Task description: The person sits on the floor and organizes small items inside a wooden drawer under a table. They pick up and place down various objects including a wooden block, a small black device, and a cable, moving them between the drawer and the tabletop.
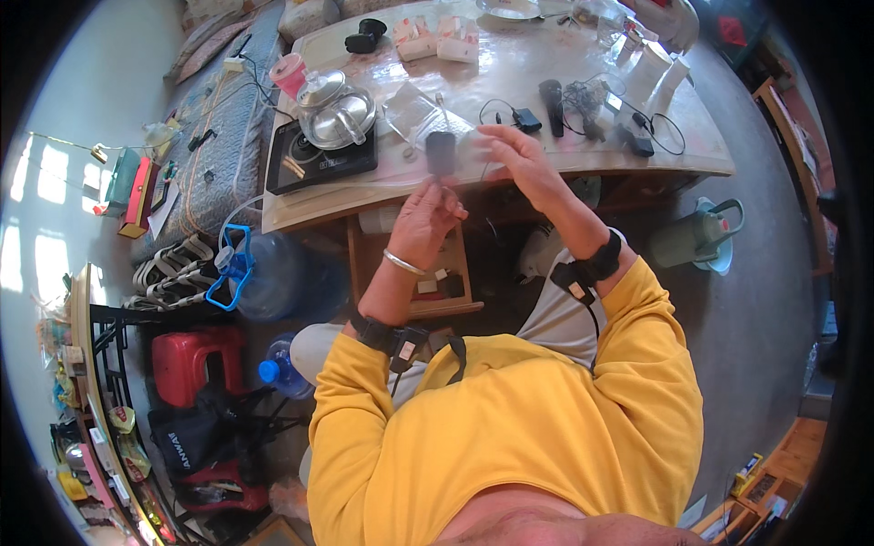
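Note:
My left hand (428, 215) is at the table's front edge, its fingertips pinched at the lower end of a small dark rectangular device (440, 151). A light cable with a metal plug (440, 102) lies just beyond the device. To the right, my right hand (515, 160) is raised over the table edge with its fingers apart and blurred; nothing shows in it. Behind the device lies a clear and silvery plastic packet (413, 112). A black power adapter (526, 121) with a cord rests just beyond my right hand.
An induction cooker (276, 160) bearing a glass-lidded pot (334, 119) stands at the left. A black flashlight (552, 108) and tangled cables (584, 102) lie at the right. An open wooden drawer (444, 307) juts out below the table (396, 185). A large water bottle (273, 273) stands left.

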Demonstrator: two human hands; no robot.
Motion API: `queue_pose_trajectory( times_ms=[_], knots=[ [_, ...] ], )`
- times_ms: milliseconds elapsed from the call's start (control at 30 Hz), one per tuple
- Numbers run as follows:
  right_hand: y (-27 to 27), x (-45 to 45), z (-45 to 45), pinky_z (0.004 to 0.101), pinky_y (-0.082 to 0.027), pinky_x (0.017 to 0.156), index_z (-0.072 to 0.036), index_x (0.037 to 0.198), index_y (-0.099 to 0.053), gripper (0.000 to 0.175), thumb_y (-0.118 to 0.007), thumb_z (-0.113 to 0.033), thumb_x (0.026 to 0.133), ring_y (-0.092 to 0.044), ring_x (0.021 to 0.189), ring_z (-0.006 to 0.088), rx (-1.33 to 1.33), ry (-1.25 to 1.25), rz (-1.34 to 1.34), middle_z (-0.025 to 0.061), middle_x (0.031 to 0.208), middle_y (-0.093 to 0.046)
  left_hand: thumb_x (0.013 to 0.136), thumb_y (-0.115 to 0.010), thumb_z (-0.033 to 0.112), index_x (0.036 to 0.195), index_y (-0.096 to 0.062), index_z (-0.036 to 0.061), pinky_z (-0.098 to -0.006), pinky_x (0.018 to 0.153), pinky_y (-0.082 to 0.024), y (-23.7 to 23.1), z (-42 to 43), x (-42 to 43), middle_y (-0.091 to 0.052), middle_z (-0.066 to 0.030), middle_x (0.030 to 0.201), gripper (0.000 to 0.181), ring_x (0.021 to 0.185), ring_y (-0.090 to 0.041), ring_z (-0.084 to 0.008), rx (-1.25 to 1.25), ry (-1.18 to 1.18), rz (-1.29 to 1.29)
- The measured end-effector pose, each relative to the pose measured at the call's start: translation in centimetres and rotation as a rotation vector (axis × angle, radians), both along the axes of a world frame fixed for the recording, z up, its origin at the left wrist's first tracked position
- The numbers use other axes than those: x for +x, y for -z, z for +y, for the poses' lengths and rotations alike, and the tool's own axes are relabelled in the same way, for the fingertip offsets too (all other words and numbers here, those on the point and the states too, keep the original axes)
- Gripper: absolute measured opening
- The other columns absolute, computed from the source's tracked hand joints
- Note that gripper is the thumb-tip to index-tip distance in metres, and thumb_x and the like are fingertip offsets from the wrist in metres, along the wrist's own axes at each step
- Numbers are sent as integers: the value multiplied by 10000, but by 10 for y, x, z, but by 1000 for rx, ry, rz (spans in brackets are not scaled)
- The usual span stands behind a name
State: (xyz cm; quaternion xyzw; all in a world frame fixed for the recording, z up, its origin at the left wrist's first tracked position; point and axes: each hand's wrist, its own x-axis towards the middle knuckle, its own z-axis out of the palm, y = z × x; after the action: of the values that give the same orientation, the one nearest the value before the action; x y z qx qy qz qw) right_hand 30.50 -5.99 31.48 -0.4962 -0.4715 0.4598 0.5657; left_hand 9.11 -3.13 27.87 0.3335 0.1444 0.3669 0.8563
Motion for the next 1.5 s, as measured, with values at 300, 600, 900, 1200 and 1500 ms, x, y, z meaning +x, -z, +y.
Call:
queue_pose_trajectory(
  times_ms=[300, 600, 900, 1200, 1500],
  knots=[
    [99, 99, 42, 372, -500, 804, -38, 1120, -633, 289, -560, -89, 845, -635, 957, 277, 149, 386, -1053, 168, 1036, -656, 1038, -393, 206, 1159, -545, 31, -340, 799, -464, -42, 9, -42, -478, -19, 775, 261, 770, -505, -151, 92, -103, -120],
    [103, 88, 36, 448, -488, 810, -97, 951, -680, 165, -610, -158, 815, -617, 908, 344, 44, 434, -1206, 135, 923, -638, 1035, -398, 188, 1167, -553, 35, -337, 798, -483, -51, 0, -57, -490, -28, 779, 254, 765, -518, -152, 72, -158, -149],
    [89, 59, 32, 450, -508, 705, -78, 900, -675, 151, -631, -202, 825, -639, 799, 353, 24, 478, -1074, 127, 913, -659, 1024, -436, 203, 1123, -568, 51, -315, 744, -501, -4, -9, -63, -516, -3, 758, 224, 729, -540, -127, -179, -182, -37],
    [108, -30, -2, 201, -437, 491, 0, 1094, -602, 365, -595, -329, 936, -595, 612, 93, -554, -159, 115, 58, 905, -655, 1013, -464, 209, 1151, -560, 53, -320, 762, -509, 27, -18, -59, -526, -5, 783, 229, 753, -552, -135, -172, -152, 64],
    [71, -85, -40, 271, -460, 505, -10, 966, -592, 236, -478, -216, 988, -576, 528, 142, -158, -245, -248, 59, 671, -610, 1011, -468, 195, 1135, -576, 51, -300, 763, -524, 56, -23, -82, -584, -12, 842, 219, 809, -595, -127, -64, -177, 292]
  ],
)
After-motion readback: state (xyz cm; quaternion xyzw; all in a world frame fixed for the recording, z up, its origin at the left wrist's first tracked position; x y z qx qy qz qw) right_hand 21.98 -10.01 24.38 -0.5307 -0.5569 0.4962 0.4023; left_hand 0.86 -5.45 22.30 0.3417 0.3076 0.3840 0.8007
